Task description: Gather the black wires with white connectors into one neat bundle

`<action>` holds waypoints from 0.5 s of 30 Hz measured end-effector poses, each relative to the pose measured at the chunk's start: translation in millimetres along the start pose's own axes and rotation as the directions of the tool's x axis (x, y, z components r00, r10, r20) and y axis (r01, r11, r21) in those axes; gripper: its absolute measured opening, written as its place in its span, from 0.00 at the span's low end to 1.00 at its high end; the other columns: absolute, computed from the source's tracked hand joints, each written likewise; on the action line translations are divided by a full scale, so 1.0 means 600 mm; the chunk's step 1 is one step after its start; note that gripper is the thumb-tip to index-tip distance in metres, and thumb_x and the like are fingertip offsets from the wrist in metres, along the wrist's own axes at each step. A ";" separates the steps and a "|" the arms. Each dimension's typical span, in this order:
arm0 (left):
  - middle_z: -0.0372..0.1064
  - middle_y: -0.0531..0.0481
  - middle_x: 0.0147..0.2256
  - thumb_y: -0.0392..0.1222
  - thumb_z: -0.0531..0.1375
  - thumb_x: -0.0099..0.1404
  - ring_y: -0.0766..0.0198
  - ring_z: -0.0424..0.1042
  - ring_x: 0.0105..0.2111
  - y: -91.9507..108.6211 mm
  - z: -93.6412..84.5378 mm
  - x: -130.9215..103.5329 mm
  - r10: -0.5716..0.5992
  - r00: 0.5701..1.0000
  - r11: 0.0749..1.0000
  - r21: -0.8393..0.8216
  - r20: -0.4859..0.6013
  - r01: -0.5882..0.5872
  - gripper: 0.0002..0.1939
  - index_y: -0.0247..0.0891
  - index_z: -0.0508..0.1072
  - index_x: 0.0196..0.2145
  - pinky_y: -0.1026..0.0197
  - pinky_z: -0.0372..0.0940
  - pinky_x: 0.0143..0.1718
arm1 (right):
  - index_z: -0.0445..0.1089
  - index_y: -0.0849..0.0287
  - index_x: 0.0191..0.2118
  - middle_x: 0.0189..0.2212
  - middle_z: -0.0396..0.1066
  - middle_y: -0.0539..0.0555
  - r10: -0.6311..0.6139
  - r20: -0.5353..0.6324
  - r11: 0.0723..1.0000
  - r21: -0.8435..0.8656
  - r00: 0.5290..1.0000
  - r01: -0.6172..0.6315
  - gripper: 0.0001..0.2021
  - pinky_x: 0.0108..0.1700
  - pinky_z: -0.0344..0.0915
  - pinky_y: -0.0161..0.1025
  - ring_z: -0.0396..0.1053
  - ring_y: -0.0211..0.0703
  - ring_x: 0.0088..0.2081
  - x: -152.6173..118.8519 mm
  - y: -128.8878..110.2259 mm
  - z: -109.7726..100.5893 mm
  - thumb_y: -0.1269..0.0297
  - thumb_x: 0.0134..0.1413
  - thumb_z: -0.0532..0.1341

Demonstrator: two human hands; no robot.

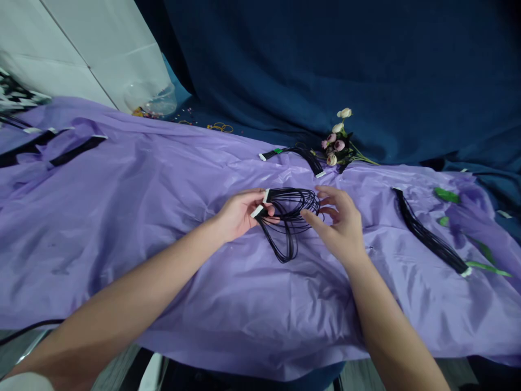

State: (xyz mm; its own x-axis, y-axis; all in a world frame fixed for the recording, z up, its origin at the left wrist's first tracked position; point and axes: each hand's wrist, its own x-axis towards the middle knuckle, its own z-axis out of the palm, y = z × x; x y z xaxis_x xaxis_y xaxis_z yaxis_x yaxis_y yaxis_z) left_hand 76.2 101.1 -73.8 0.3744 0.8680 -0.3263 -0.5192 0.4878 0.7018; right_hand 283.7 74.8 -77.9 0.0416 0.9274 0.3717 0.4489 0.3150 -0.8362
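Note:
A black wire harness (287,209) with white connectors at its ends hangs in loose loops over the purple cloth. My left hand (244,214) pinches it near the two white connectors, which lie close together at the fingertips. On the other side, my right hand (340,220) is spread around the looped wires, thumb and fingers apart; whether the fingertips touch the wires is hard to tell. One loop droops below the rest toward the cloth.
A shorter harness with a green band (299,155) lies behind my hands, beside artificial flowers (336,141). Another straight harness (429,233) rests at right near green leaves (448,195). More harnesses (79,149) lie at left. A clear tub (152,100) and rubber bands (220,127) sit behind.

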 end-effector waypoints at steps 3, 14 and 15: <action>0.63 0.48 0.24 0.32 0.51 0.60 0.66 0.67 0.21 0.006 0.008 -0.005 -0.119 0.993 0.991 -0.066 0.027 0.120 0.07 0.31 0.67 0.26 0.58 0.69 0.28 | 0.66 0.51 0.51 0.47 0.68 0.54 0.269 0.139 0.903 0.309 0.953 -0.299 0.29 0.44 0.67 0.40 0.68 0.43 0.45 0.006 0.004 0.011 0.59 0.39 0.71; 0.64 0.49 0.33 0.43 0.57 0.60 0.64 0.68 0.31 -0.019 0.007 -0.005 0.106 0.993 0.970 0.225 -0.052 -0.091 0.08 0.35 0.66 0.33 0.60 0.65 0.34 | 0.68 0.60 0.23 0.14 0.66 0.47 0.358 0.340 0.531 0.692 0.870 -0.489 0.12 0.36 0.70 0.38 0.73 0.42 0.24 -0.001 -0.026 0.022 0.59 0.44 0.68; 0.64 0.49 0.36 0.47 0.57 0.60 0.63 0.68 0.33 -0.022 0.006 -0.008 0.184 0.980 0.951 0.267 -0.071 -0.159 0.10 0.37 0.66 0.35 0.59 0.65 0.36 | 0.68 0.60 0.23 0.14 0.66 0.46 0.374 0.330 0.523 0.697 0.867 -0.491 0.11 0.35 0.70 0.38 0.72 0.41 0.23 -0.002 -0.027 0.023 0.59 0.44 0.68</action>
State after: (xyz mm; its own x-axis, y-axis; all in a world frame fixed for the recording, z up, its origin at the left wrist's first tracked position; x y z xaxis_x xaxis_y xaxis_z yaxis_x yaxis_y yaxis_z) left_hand 84.0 90.0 -79.0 0.2171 0.9471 -0.2362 -0.3479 0.3011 0.8879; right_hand 264.1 71.5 -70.1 -0.0912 0.9882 -0.1235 -0.4074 -0.1501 -0.9008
